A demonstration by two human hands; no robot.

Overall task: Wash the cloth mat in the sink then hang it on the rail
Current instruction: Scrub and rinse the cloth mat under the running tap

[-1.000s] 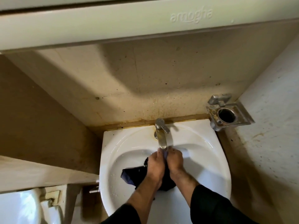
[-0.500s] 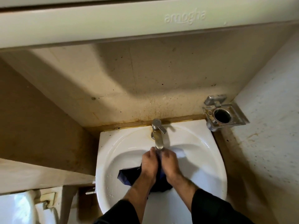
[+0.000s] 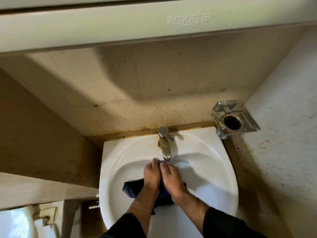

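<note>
Hands, left hand (image 3: 151,174) and right hand (image 3: 173,179), clutch one cloth mat (image 3: 133,188) (dark blue) under one tap (image 3: 165,145).

A small bathroom: white wall-hung sink (image 3: 221,162) with chrome tap (image 3: 165,145) at centre, toilet cistern (image 3: 20,220) (lower left), metal holder (image 3: 232,120) on stained walls.

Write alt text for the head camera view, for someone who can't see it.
Two bare hands, the left hand and right hand, hold a dark blue cloth mat under the tap of a white sink. A metal holder is fixed to the wall at the right.
</note>
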